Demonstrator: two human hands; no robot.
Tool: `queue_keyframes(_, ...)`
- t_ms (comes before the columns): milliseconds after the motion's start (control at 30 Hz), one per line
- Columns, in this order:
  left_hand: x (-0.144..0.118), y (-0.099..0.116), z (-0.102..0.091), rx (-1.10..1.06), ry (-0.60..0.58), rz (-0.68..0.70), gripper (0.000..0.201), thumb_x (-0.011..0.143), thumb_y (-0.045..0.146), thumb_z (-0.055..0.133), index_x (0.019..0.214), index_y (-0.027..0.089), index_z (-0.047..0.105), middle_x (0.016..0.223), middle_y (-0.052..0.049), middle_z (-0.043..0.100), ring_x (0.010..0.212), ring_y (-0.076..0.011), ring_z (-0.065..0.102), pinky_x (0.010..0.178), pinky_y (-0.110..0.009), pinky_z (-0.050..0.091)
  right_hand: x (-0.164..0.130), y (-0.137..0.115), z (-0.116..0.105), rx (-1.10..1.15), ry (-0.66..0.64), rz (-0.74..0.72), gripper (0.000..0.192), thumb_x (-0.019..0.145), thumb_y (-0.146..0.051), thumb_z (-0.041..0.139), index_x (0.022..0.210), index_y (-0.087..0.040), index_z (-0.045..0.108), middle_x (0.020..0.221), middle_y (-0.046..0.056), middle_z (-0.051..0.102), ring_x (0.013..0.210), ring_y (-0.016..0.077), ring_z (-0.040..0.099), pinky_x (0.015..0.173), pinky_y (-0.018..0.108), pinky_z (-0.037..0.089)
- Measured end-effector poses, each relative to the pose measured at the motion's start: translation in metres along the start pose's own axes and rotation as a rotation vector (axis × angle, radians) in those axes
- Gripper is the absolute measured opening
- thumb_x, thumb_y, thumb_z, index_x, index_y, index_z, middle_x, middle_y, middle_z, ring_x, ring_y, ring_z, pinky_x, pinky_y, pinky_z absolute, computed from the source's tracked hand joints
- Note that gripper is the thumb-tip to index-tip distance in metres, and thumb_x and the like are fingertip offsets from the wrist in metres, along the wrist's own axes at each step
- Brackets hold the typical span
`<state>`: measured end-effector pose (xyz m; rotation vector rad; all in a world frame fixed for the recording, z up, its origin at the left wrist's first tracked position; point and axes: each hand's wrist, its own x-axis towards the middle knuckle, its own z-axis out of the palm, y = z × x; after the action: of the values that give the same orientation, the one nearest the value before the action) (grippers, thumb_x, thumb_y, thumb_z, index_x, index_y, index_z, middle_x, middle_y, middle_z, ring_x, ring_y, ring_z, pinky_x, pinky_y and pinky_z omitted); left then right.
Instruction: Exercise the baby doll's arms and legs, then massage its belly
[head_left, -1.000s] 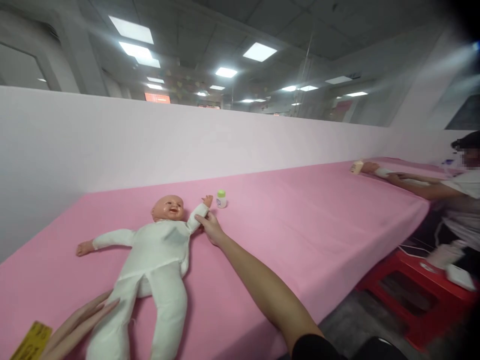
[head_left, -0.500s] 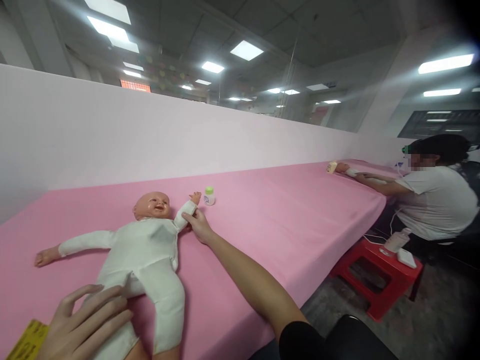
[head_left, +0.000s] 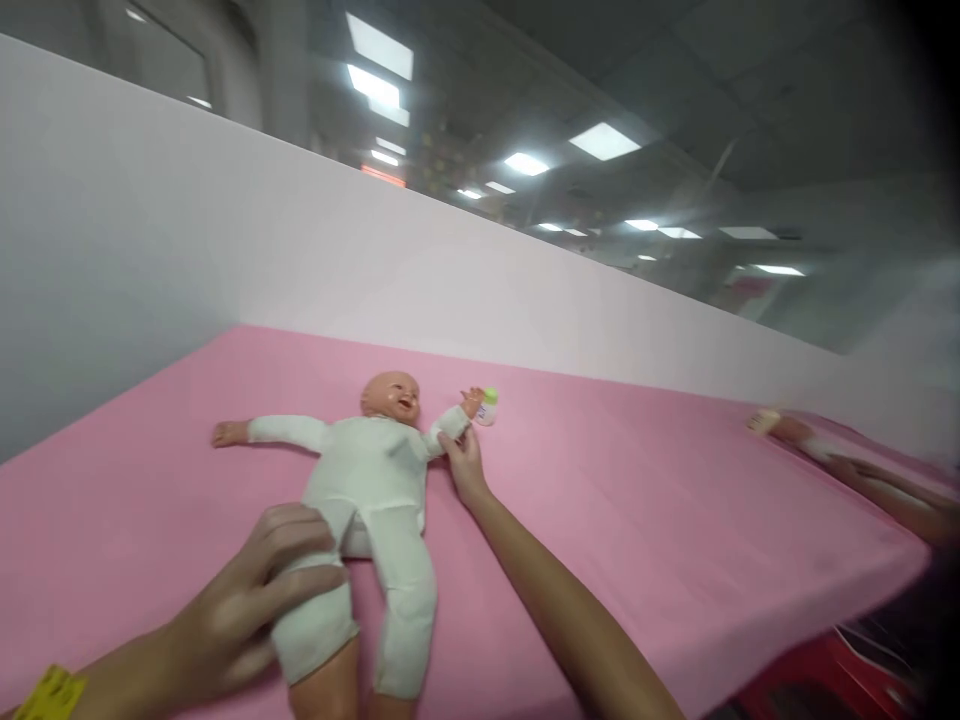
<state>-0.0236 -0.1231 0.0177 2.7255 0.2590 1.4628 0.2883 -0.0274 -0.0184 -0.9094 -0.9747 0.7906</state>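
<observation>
Since the left hand [head_left: 255,600] is closest to the camera, start there: it's wrapped around the near leg of the baby doll in the white cloth romper [head_left: 367,490], fingers curled over the thigh, so that's a proper grasp. The doll lies face up on the pink cloth-covered table [head_left: 637,520], arms spread, head pointing away toward the pale partition wall [head_left: 300,250].

On the far side of the doll's body, the right hand [head_left: 465,465] pinches the sleeve near the doll's wrist, a light fingertip hold, not a full clench.

Judging by the look, the torso and legs are stuffed fabric, so soft, floppy and light; the head, hands and feet look like hard plastic or vinyl. I'd say grab the limbs or trunk, since the cloth gives plenty of grip and nothing looks breakable.

Just beyond the doll's held arm stands a small white bottle with a green cap [head_left: 487,408]. Way off past the doll, another person's forearm [head_left: 892,490] rests on the table.
</observation>
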Motion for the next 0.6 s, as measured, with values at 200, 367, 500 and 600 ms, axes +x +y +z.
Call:
queue_keyframes(200, 0.006, 0.003, -0.007, -0.089, -0.253, 0.017, 0.040, 0.087, 0.004, 0.057, 0.123, 0.019, 0.060, 0.114, -0.013, 0.067, 0.111, -0.0273, 0.062, 0.106, -0.050, 0.046, -0.005, 0.007, -0.008, -0.058, -0.036, 0.096, 0.042, 0.078, -0.046, 0.080, 0.108, -0.021, 0.064, 0.090, 0.002, 0.072, 0.073, 0.0188, 0.066, 0.061, 0.029, 0.053)
queue_keyframes(367, 0.004, 0.008, -0.009, -0.130, -0.284, 0.000, 0.044, 0.085, 0.002, 0.054, 0.125, 0.021, 0.059, 0.111, -0.012, 0.069, 0.107, -0.0262, 0.064, 0.107, -0.050, 0.045, -0.007, 0.010, -0.013, -0.089, -0.050, 0.158, 0.038, 0.077, -0.051, 0.081, 0.092, -0.020, 0.065, 0.065, -0.004, 0.062, 0.052, 0.0128, 0.050, 0.050, 0.026, 0.043)
queue_keyframes(500, 0.000, 0.008, -0.007, -0.137, -0.194, -0.038, 0.053, 0.086, 0.003, 0.057, 0.136, 0.022, 0.058, 0.119, -0.014, 0.061, 0.116, -0.0284, 0.058, 0.105, -0.050, 0.049, -0.011, 0.006, -0.014, -0.079, -0.054, 0.154, 0.040, 0.076, -0.049, 0.083, 0.099, -0.020, 0.066, 0.074, -0.002, 0.068, 0.057, 0.0143, 0.057, 0.053, 0.027, 0.047)
queue_keyframes(600, -0.005, 0.006, -0.005, -0.098, -0.058, -0.085, 0.061, 0.089, 0.004, 0.059, 0.146, 0.023, 0.054, 0.109, -0.012, 0.054, 0.108, -0.0260, 0.057, 0.094, -0.043, 0.055, -0.014, 0.003, -0.013, -0.006, -0.077, 0.154, 0.046, 0.075, -0.046, 0.085, 0.110, -0.021, 0.066, 0.096, 0.004, 0.075, 0.082, 0.0227, 0.071, 0.070, 0.034, 0.058)
